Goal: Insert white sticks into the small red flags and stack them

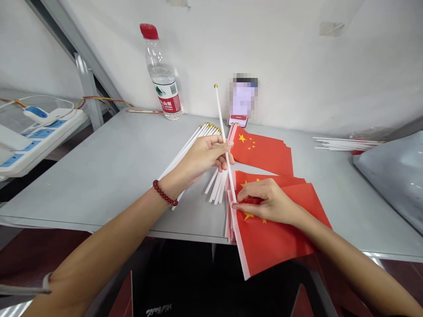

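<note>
My left hand (211, 154) pinches a white flagpole (220, 112) with a small gold ball on its top end. The pole leans a little left, and its lower end meets the white sleeve edge of a red flag with yellow stars (274, 237). At that sleeve's top corner, my right hand (264, 200) is closed on the flag, which hangs over the table's front edge. More red flags (306, 180) lie stacked under it. Behind them rest flags with poles in their sleeves (267, 149). Loose gold-tipped white poles (185, 152) lie beneath and beside my left hand.
A water bottle with a red cap (165, 88) and a phone (243, 103) stand by the wall. More white sticks (343, 144) and a grey plastic bag (396, 171) are on the right. A power strip (42, 141) sits at the left of the grey table (82, 176).
</note>
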`<state>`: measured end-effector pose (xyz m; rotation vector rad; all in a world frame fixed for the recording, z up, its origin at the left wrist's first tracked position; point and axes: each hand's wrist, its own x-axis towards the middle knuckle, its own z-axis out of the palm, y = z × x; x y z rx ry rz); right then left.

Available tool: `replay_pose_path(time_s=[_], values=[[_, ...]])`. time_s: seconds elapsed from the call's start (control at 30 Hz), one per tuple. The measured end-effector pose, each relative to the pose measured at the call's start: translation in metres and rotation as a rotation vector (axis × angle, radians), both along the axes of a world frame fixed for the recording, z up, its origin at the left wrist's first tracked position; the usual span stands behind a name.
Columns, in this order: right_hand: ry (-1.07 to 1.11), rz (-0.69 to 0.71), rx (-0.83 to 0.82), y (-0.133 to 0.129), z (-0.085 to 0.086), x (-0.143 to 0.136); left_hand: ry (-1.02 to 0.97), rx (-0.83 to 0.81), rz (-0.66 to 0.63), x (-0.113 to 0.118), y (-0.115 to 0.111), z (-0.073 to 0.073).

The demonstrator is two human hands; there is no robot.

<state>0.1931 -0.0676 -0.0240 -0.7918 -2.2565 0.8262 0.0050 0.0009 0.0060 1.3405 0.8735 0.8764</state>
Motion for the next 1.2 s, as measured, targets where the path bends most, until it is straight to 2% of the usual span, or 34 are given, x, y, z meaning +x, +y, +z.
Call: replay_pose_path(time_s=[0.47,0.87,1.2], values=[[-0.002,0.009,-0.001,-0.0008,-0.0017,-0.0008,0.114,0.074,0.003,0.0021,-0.0018,-0.0034],[-0.152,0.035,-0.043,-0.0023,0.0069,-0.0021,0.175,0.165,0.042,0.0019,-0.0021,-0.0063],[-0.097,0.020,-0.148,-0.0020,0.0050,-0.0008,0.052,0.014,-0.070,0.0012,-0.0001,-0.0012]])
